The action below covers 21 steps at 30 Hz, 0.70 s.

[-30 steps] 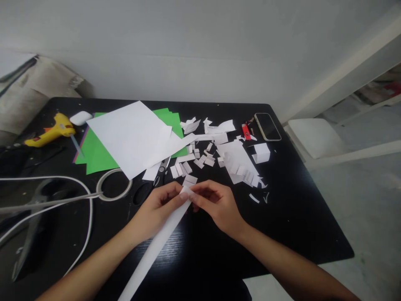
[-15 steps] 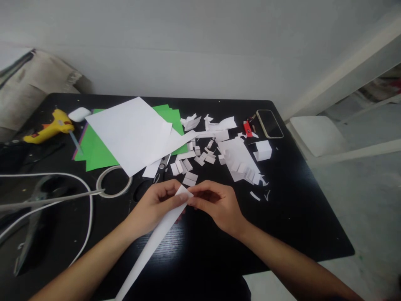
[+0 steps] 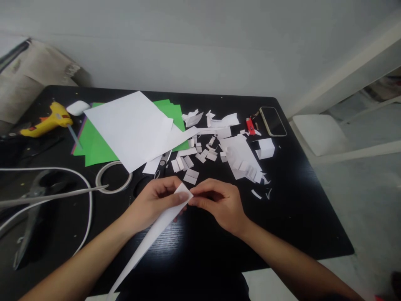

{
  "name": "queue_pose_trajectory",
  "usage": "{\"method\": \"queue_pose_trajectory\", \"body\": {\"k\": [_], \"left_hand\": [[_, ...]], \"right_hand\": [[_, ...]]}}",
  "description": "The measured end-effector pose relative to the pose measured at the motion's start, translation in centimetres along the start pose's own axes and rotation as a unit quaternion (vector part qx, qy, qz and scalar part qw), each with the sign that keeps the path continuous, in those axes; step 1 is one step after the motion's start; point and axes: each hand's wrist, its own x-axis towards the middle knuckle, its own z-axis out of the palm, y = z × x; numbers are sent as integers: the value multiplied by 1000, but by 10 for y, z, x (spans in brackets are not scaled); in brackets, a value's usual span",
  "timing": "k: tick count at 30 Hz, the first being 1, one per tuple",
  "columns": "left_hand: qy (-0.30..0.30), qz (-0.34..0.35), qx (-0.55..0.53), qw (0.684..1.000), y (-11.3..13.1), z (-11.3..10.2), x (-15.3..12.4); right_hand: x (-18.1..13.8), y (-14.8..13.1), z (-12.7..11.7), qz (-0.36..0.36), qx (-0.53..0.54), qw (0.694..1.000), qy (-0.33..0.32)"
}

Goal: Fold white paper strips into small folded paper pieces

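Paper strip (image 3: 154, 233) in left hand (image 3: 156, 203), thumb uppermost

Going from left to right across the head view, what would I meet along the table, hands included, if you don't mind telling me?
Yellow glue gun → tape roll → left hand → right hand → small red object → phone.

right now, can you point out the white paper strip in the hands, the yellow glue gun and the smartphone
White paper strip (image 3: 153, 239): head view, midway along its length.
Yellow glue gun (image 3: 58, 117): head view, on its yellow body.
Smartphone (image 3: 273, 121): head view, middle of its dark screen.
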Motion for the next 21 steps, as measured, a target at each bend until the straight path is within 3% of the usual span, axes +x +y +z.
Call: {"method": "queue_pose_trajectory", "body": {"k": [14, 21], "left_hand": [[11, 9, 26, 1000, -2, -1, 1], [7, 3, 14, 1000, -4, -1, 0]], "right_hand": [[1, 2, 0, -114, -20, 993, 4], [0, 2, 1, -130, -16, 991, -2]]}}
